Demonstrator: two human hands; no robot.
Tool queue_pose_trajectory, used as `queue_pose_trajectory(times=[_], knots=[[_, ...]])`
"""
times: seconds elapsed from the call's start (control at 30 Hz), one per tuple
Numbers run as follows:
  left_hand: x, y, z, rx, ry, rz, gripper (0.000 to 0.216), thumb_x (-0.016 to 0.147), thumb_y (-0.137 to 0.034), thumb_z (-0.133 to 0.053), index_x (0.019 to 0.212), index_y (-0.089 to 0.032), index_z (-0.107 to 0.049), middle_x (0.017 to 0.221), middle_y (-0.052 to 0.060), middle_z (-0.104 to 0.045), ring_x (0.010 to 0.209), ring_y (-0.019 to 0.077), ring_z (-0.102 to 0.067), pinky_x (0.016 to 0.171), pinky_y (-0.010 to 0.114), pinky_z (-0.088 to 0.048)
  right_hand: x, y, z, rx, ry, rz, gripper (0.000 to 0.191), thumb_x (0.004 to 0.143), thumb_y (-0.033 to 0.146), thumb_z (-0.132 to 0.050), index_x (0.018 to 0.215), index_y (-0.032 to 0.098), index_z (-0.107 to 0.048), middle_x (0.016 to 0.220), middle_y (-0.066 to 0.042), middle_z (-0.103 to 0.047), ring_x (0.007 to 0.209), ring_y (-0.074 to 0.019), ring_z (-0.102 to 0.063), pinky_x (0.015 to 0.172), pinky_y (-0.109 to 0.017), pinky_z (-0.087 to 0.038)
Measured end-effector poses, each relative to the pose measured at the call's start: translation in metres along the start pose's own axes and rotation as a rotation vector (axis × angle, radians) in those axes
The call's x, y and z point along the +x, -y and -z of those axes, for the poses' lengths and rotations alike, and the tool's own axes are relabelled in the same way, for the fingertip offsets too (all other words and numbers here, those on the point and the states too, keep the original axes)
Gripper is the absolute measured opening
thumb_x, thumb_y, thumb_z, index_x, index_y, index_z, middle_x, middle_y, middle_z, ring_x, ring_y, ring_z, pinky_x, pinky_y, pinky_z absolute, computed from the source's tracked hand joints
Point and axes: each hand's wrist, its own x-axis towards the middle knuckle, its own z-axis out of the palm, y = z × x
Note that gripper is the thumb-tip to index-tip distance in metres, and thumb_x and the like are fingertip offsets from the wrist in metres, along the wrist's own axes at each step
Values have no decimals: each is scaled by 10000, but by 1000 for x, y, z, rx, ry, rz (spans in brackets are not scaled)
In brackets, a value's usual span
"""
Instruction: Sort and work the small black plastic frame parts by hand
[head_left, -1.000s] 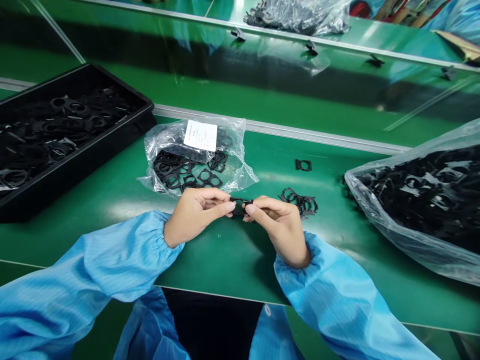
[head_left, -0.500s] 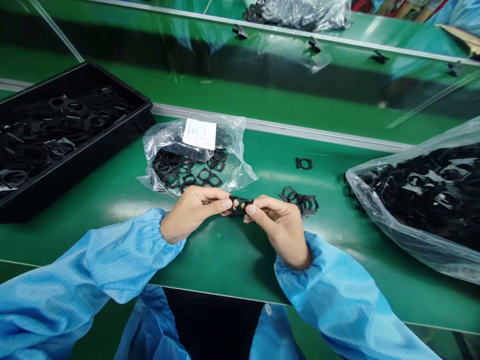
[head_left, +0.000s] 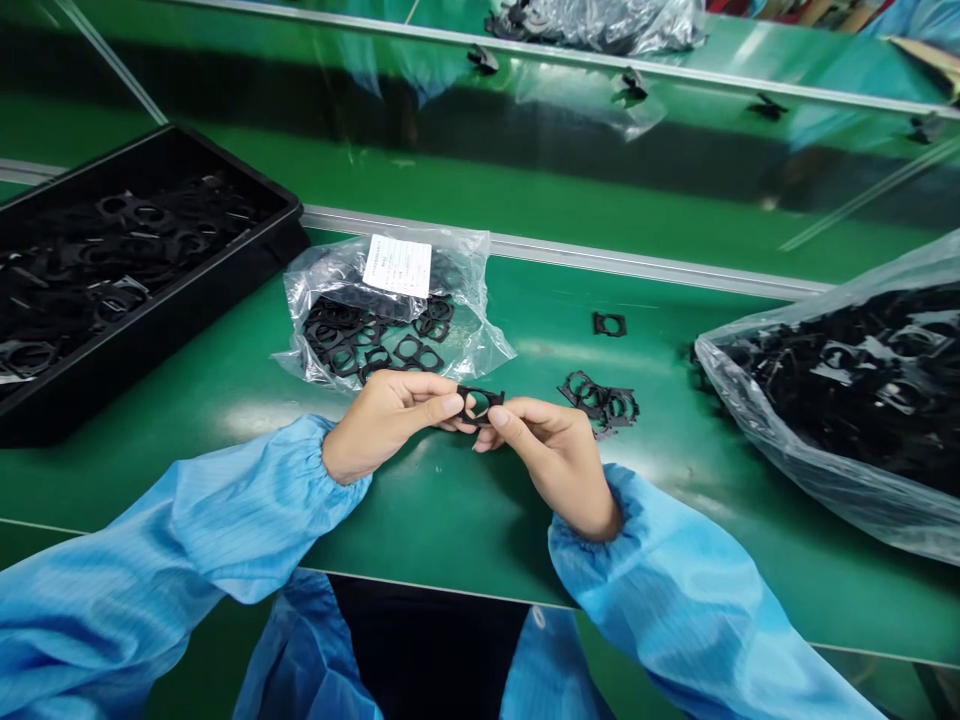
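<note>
Between my two hands is a small black plastic frame (head_left: pixel 491 397) with a round hole, tilted so its face shows. My left hand (head_left: pixel 397 415) pinches its left end between thumb and fingers. The thumb and fingers of my right hand (head_left: pixel 544 445) are closed on its right end. Just beyond my right hand lies a small pile of similar black frames (head_left: pixel 592 395). A single black frame (head_left: pixel 610 324) rests alone farther back. Behind my left hand sits a clear plastic bag (head_left: pixel 480 340) with a white label (head_left: pixel 397 266) and several black ring-shaped frames inside.
A black bin (head_left: pixel 247 245) full of black parts stands at the left. On the right, a large clear bag (head_left: pixel 757 445) bulges with black parts. A metal strip (head_left: pixel 600 265) runs along the back of the green table (head_left: pixel 442 520), below a raised ledge holding small black clips (head_left: pixel 634 85).
The black frame has turned in my fingers, so its round hole now shows more clearly. Both hands stay in nearly the same place.
</note>
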Motion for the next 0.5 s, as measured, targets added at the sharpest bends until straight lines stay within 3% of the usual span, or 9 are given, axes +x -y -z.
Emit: queue_pose_trajectory(times=[0.17, 0.37, 0.5], knots=[[-1, -1, -2, -32, -33, -17, 329, 759, -442, -883, 845, -136, -797, 795, 92, -811, 724, 217, -793, 698, 305, -669, 3, 1, 2, 27, 8, 23, 406, 849, 552, -776, 693, 180, -733, 673, -22, -714, 628, -146, -666, 672, -281, -594], [-3, -2, -3, -100, -18, -48, 316, 768, -413, -885, 889, -140, -781, 840, 90, -816, 747, 222, -796, 756, 349, -681, 5, 4, 4, -13, 40, 104, 359, 889, 480, -764, 684, 185, -760, 685, -17, -697, 661, -137, -631, 715, -282, -549], [-3, -1, -3, -61, -39, -85, 307, 777, -410, -878, 880, -139, -776, 811, 86, -813, 722, 218, -789, 724, 336, -672, 5, -2, 4, 55, 44, 30, 323, 870, 457, -787, 701, 185, -746, 697, -14, -711, 669, -141, -650, 714, -284, -549]])
